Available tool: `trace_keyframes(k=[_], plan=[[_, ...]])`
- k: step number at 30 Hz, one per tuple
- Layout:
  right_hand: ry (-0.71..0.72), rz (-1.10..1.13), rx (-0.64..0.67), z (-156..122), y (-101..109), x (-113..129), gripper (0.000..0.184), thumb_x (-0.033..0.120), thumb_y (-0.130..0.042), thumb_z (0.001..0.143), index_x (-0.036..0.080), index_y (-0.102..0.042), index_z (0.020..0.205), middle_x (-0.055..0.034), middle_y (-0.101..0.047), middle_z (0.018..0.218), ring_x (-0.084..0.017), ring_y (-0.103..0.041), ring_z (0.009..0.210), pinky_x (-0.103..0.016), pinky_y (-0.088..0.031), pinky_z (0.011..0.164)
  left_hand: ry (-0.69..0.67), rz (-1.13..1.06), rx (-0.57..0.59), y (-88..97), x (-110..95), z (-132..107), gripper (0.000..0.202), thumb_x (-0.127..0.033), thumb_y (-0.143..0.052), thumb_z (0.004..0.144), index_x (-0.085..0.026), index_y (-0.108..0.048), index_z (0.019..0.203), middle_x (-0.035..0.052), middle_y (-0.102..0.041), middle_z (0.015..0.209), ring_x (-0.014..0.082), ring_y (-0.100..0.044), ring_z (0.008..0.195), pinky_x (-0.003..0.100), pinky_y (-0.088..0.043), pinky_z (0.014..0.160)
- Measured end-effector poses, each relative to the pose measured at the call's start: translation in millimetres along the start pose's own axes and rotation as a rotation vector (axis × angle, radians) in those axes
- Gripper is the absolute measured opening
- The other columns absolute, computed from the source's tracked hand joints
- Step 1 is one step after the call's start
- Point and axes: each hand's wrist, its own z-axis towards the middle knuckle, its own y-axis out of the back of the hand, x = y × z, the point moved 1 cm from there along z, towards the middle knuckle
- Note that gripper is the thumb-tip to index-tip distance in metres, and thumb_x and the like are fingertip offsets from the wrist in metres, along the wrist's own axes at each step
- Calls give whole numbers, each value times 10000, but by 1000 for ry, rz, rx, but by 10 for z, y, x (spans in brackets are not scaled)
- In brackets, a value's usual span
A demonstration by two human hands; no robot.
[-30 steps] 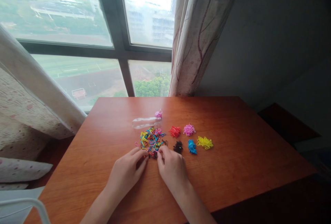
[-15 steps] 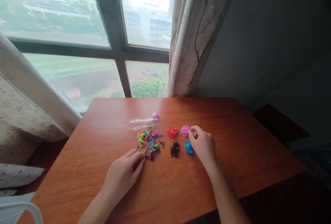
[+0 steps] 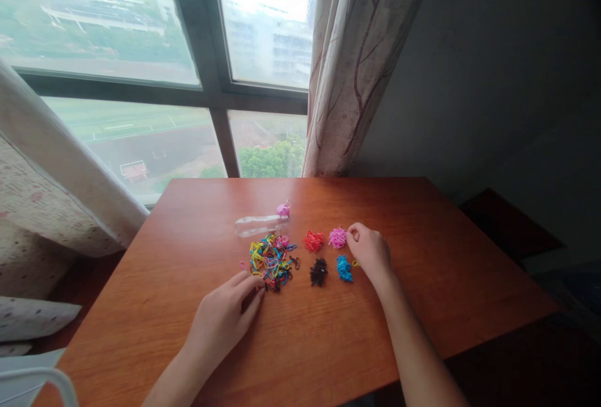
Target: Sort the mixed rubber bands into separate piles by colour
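Observation:
A mixed heap of small coloured rubber bands [image 3: 273, 258] lies mid-table. Beside it sit sorted little piles: red [image 3: 312, 241], pink [image 3: 337, 237], black [image 3: 318, 271] and blue [image 3: 344, 267]. My left hand [image 3: 224, 317] rests flat on the table, fingertips at the heap's near edge, fingers relaxed and apart. My right hand [image 3: 369, 252] is over the yellow pile, hiding most of it, with thumb and forefinger pinched together right at the pink pile's edge. What they pinch is too small to make out.
A clear plastic bottle [image 3: 260, 223] with a pink cap lies on its side behind the heap. The wooden table [image 3: 451, 282] stands against a window with curtains [image 3: 357, 62] on both sides. A white chair edge [image 3: 32, 379] is at lower left.
My right hand went from the mixed heap across to the pink pile, then settled a little lower over the yellow pile. My left hand stayed by the heap.

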Motion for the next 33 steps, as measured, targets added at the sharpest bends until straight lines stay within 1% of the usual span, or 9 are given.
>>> trace_keyframes(k=[6,10,13,15,17,20,22,27,33], plan=[[16,21,-17,-20,44,11,129,270,-576,910,254,-704,909,-8,-685,725,-152,-612,681,-239,-254,548,0,2,12,-1,5,-2,231,-314,-436,952,-274,-663,966,4,-697,1005,175,-688,849,253,-503,712],[60,87,-79,-178,90,91,125,279,-576,908,250,-696,923,-6,-683,717,-160,-604,661,-241,-257,551,3,8,27,-5,-6,1,238,-310,-422,960,-267,-655,959,6,-691,984,174,-681,845,255,-495,702],[206,237,-119,-439,57,247,138,268,-549,909,238,-682,884,0,-666,684,-160,-590,623,-245,-283,572,9,8,25,-13,-6,-6,230,-306,-426,961,-269,-653,966,2,-689,992,172,-678,847,255,-490,704],[313,334,-87,-670,-18,388,163,250,-511,919,225,-664,870,3,-653,670,-152,-581,602,-245,-300,590,13,3,14,-17,-1,-14,222,-305,-434,959,-270,-652,975,1,-689,1002,168,-677,847,253,-489,711],[375,398,-28,-909,-124,529,163,223,-490,921,225,-644,868,11,-648,680,-141,-583,604,-240,-303,599,17,-2,0,-19,6,-19,212,-298,-443,956,-269,-651,980,0,-688,999,163,-675,837,249,-485,712],[454,420,52,-1194,-286,689,162,184,-476,912,230,-616,847,23,-628,661,-136,-586,611,-244,-287,598,19,-8,-21,-22,14,-13,196,-287,-457,949,-261,-650,967,-1,-684,955,153,-669,796,237,-475,686],[470,404,61,-1297,-361,737,155,169,-479,901,227,-594,815,23,-623,661,-136,-586,620,-251,-272,594,21,-11,-35,-21,15,6,190,-288,-466,943,-256,-652,967,0,-679,928,146,-663,765,229,-467,666],[497,399,45,-1334,-407,737,135,152,-490,887,221,-566,798,23,-629,685,-129,-579,636,-257,-255,596,35,33,-65,36,-23,84,194,-299,-470,935,-251,-656,963,0,-675,897,144,-663,751,228,-459,653],[505,415,50,-1336,-405,733,134,139,-491,883,224,-561,808,31,-632,704,-122,-569,641,-261,-256,604,39,158,-44,139,-120,220,183,-277,-461,936,-252,-642,932,-8,-682,910,153,-666,752,236,-427,622]])
